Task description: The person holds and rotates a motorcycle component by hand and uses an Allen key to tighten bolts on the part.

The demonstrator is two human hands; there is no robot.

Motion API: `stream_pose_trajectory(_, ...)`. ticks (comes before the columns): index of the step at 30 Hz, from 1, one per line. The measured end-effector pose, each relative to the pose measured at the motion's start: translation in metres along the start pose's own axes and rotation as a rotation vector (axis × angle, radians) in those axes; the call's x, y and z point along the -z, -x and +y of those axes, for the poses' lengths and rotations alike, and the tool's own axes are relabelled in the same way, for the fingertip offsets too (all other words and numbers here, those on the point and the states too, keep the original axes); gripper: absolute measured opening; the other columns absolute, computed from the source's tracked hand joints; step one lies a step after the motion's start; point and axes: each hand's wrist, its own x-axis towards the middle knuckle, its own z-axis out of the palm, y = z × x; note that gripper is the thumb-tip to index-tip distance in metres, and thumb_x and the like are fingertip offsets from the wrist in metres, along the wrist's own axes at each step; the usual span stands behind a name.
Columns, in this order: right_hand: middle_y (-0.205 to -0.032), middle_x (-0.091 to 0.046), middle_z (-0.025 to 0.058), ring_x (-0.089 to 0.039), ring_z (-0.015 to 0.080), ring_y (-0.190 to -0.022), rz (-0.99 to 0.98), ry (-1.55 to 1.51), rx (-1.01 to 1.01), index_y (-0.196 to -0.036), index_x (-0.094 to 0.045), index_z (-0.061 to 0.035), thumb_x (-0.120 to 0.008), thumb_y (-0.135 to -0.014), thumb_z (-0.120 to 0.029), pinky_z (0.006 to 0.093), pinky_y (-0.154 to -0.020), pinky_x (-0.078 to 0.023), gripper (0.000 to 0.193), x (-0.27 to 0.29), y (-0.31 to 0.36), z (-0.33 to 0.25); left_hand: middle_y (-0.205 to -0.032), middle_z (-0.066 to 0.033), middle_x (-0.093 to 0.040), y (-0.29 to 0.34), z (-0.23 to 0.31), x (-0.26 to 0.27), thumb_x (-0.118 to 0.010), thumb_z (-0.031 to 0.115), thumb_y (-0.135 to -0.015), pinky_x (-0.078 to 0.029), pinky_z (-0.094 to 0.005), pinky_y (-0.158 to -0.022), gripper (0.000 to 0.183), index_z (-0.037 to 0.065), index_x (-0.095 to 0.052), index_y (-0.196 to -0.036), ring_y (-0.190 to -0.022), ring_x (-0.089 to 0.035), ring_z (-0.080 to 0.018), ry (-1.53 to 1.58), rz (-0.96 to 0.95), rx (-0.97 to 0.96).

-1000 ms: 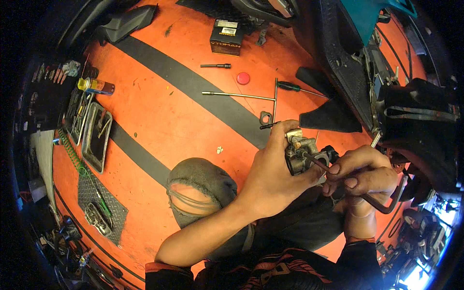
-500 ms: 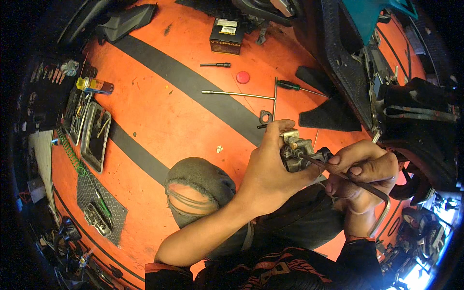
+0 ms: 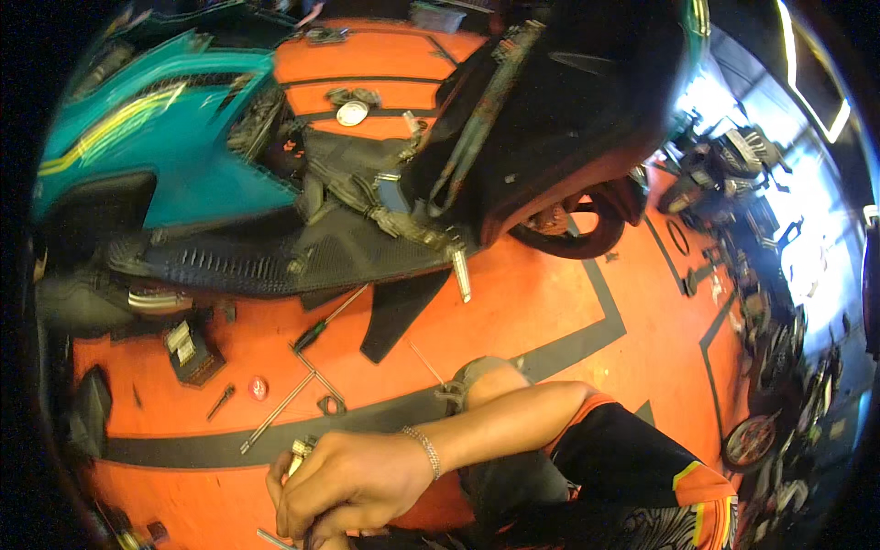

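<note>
My right hand, a chain bracelet on its wrist, is bent closed low in the head view. It covers most of what is in it. Below it juts the pale end of a bent hex key, which lies in its grip. Just past its knuckles shows a bit of a small metal engine part with a brass tint. Of my left hand only some finger shows, curled against that part; the rest is hidden behind the right hand or below the picture.
A teal and black scooter stands across the far side. On the orange floor before it lie a T-handle wrench, a screwdriver, a ring-shaped flange, a red cap, a socket extension and a dark box.
My view has swung to the right, bringing the scooter and the parts at the right into sight. My hands now sit low in the picture, the right one in front of the metal part.
</note>
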Motion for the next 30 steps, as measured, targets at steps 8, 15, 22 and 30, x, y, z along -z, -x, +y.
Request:
stream_pose_trajectory(8,-0.076,-0.066,0.0111,-0.067,0.0269,-0.073,0.148,0.029,-0.152,-0.087,-0.063,0.0005,-0.072,-0.078,-0.005,0.0349,-0.063,-0.052,0.014,-0.015,0.007,-0.005,-0.118,-0.0127,-0.058,0.010,-0.001,0.005,-0.062,0.015,-0.088,-0.050,-0.0308,-0.086,0.063,0.002,-0.032,-0.142,-0.103,-0.058,-0.0210,-0.309,0.005,0.019)
stream_pose_trajectory(15,-0.080,-0.064,0.0124,-0.064,0.0287,-0.080,0.171,0.055,0.075,-0.091,-0.063,0.0025,-0.067,-0.083,-0.003,0.0382,-0.069,-0.050,0.011,0.003,0.012,-0.007,-0.121,-0.0131,-0.057,0.010,-0.008,0.012,-0.054,0.020,-0.096,-0.050,-0.0304,-0.085,0.057,0.002,-0.032,-0.146,-0.104,-0.056,-0.0213,-0.499,0.032,0.047)
stream_pose_trajectory(22,-0.097,-0.066,0.0122,-0.067,0.0243,-0.083,0.120,-0.060,-0.396,-0.099,-0.063,0.0015,-0.068,-0.084,-0.004,0.0321,-0.067,-0.051,0.016,0.021,-0.005,-0.022,-0.109,-0.0075,-0.054,-0.005,0.014,-0.020,-0.064,0.017,-0.092,-0.049,-0.0283,-0.084,0.043,0.001,-0.044,-0.126,-0.100,-0.057,-0.0161,0.160,0.090,0.008)
stream_pose_trajectory(30,-0.086,-0.059,0.0110,-0.057,0.0196,-0.070,0.103,0.251,-0.221,-0.083,-0.063,-0.0020,-0.085,-0.068,-0.008,0.0326,-0.062,-0.049,0.027,0.012,-0.005,-0.010,-0.107,-0.0128,-0.058,-0.012,0.005,0.007,-0.068,-0.005,-0.081,-0.052,-0.0284,-0.080,0.058,0.000,-0.035,-0.129,-0.097,-0.060,-0.0167,0.108,0.025,-0.079)
